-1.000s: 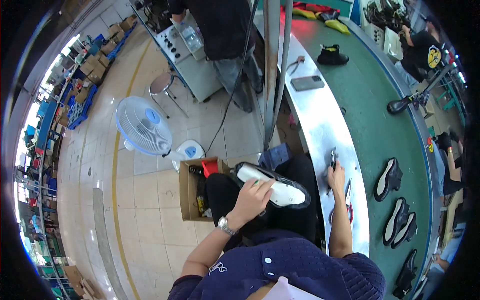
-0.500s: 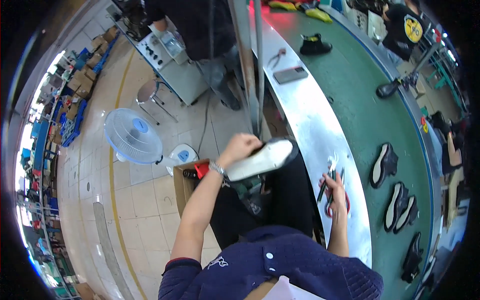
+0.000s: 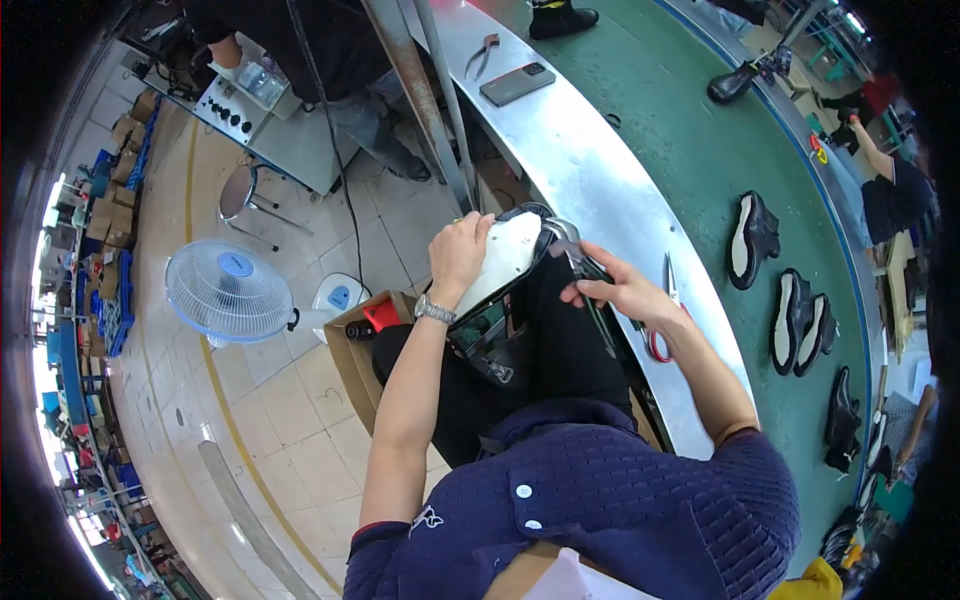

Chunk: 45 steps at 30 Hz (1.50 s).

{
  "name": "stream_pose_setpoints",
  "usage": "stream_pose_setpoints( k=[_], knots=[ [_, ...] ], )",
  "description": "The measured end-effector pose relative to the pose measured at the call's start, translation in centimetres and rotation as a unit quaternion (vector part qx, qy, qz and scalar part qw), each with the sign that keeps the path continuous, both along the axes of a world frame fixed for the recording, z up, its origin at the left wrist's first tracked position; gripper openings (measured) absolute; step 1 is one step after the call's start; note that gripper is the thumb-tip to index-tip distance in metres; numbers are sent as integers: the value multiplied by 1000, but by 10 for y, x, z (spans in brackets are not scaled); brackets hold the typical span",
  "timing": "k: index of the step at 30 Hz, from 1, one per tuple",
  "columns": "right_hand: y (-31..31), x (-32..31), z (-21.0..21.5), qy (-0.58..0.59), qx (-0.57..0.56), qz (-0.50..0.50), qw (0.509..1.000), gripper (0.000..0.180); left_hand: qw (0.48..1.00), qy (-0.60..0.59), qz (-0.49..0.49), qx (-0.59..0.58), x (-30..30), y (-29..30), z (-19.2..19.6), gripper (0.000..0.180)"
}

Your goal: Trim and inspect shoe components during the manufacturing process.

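My left hand (image 3: 458, 255) is closed on a dark shoe (image 3: 508, 252), held above my lap with its white underside turned up. A pair of pliers (image 3: 565, 236) with a curved metal head and dark handles is in my closed right hand (image 3: 632, 290). The jaws meet the far end of the shoe along its dark edge; whether they grip the material is too small to tell. Beside my right forearm, scissors (image 3: 671, 290) with red handles lie on the metal ledge (image 3: 600, 190).
A phone (image 3: 517, 85) and red-handled pincers (image 3: 482, 56) lie farther along the ledge. Several dark shoes (image 3: 752, 240) are on the green surface (image 3: 690, 170) at right. A cardboard box (image 3: 352, 365), white fan (image 3: 232, 290) and stool (image 3: 238, 192) stand left. A person (image 3: 350, 130) stands ahead.
My right hand has lifted the pliers off the ledge area and brought them left to the shoe. The scissors now lie on the ledge. The shoe is tilted more upright, and the view has shifted.
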State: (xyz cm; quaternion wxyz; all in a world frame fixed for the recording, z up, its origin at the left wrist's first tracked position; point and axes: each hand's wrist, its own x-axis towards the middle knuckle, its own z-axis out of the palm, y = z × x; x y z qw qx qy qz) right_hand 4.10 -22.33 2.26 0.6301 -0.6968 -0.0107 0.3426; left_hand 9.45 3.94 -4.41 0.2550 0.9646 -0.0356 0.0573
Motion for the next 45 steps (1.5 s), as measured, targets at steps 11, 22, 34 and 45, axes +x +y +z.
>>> stream_pose_setpoints(
  k=[11,22,34,45],
  knots=[
    [61,71,33,-37,-205,368,906,66,992,92,-68,-51,-69,-18,32,118],
    [47,-14,-9,-283,-232,189,911,52,996,-55,-41,-54,-96,-31,18,86],
    [36,22,26,-442,-386,355,728,57,986,-139,-85,18,-98,-21,-2,76],
    [60,41,5,-420,-344,221,811,54,978,-176,-80,81,-94,-22,-4,69]
  ],
)
